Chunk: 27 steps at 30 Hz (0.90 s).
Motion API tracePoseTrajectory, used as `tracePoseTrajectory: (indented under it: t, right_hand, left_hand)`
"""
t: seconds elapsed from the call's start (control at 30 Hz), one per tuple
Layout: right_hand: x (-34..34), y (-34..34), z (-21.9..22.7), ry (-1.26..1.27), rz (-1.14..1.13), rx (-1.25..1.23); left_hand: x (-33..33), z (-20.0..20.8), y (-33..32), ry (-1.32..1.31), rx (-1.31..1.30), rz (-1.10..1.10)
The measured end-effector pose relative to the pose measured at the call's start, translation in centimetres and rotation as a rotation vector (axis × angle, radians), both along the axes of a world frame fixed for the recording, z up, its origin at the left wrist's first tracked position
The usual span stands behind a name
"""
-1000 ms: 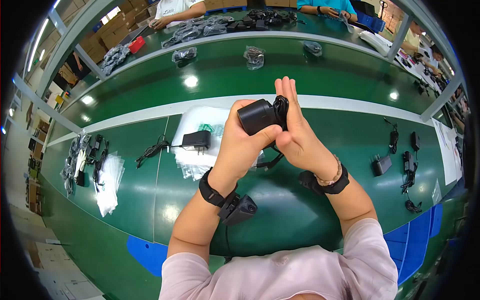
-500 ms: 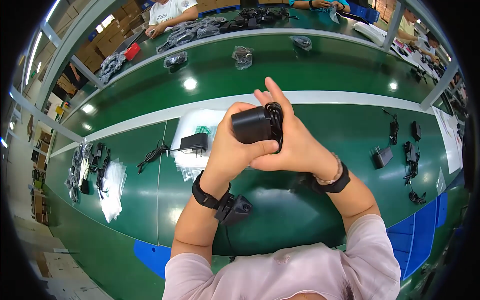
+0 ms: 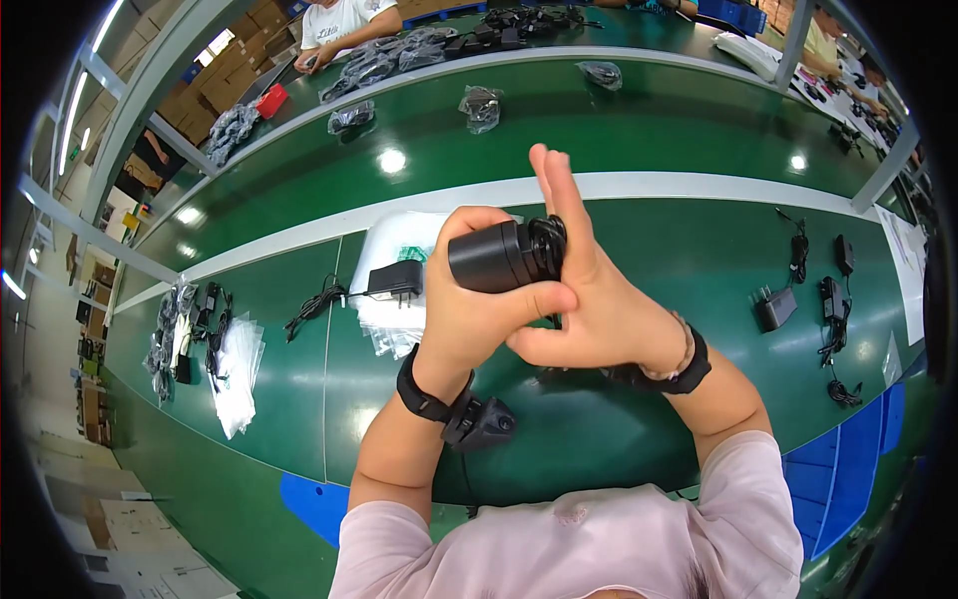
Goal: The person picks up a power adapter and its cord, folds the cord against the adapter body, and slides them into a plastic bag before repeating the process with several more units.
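A black power adapter (image 3: 487,258) is gripped in my left hand (image 3: 467,317), the thumb along its lower side and the fingers mostly hidden behind it. At its right end sits a bundle of coiled black cable (image 3: 545,250). The palm of my right hand (image 3: 609,299) rests against this coil, its visible fingers stretched upward. Its thumb lies below my left thumb. On the table just left of my hands, another black adapter (image 3: 396,280) with metal prongs lies on a stack of clear plastic bags (image 3: 384,240).
To the left lie bagged adapters (image 3: 165,334), loose cables and clear bags (image 3: 239,374). Adapters with cables (image 3: 775,307) lie at right. Bagged items (image 3: 482,108) sit on the farther green surface beyond a white rail (image 3: 659,187). A co-worker (image 3: 344,25) sits across.
My hands and the adapter have shifted slightly left and down in the picture. The raised fingers of my right hand have come closer together and point more upright.
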State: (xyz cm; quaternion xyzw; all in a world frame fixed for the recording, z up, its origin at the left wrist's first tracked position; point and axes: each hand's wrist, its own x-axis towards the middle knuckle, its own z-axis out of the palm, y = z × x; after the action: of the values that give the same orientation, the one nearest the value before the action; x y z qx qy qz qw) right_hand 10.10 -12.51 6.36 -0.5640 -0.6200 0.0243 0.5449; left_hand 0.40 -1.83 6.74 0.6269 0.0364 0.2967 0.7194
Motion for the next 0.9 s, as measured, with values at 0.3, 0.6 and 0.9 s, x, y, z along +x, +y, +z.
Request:
tracePoseTrajectory:
  t: [0.3,0.6,0.9]
  right_hand:
    - [0.4,-1.7,3.8,0.605,0.189,-0.836]
    - [0.7,1.3,-1.3,1.568,0.491,-0.086]
    - [0.3,0.6,-1.2,0.982,0.285,-0.189]
  left_hand:
    - [-0.8,0.4,2.5,-0.263,0.164,0.515]
    - [-0.5,-0.6,1.5,-0.404,0.259,0.255]
    - [1.1,-1.8,0.5,-0.103,-0.209,0.232]
